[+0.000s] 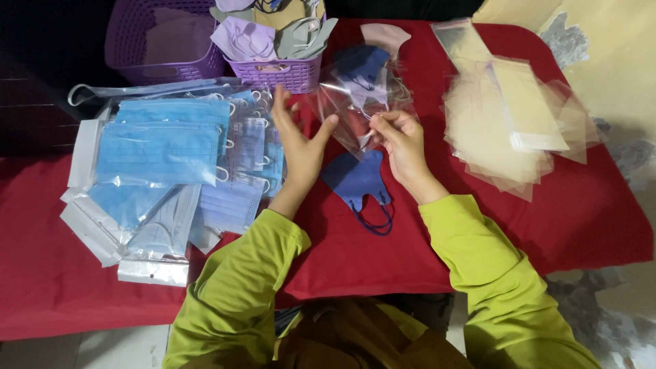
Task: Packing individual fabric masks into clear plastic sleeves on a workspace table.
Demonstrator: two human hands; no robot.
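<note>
Now both hands work a clear plastic sleeve [352,113] above the red worktop [581,219].
Right hand [403,147] fingers pinch its lower edge; left hand [301,140] fingers are spread, thumb touching the film. Thin, limp, probably slippery: best gripped at the mouth edge. A navy mask [359,181] lies just beneath.
</note>
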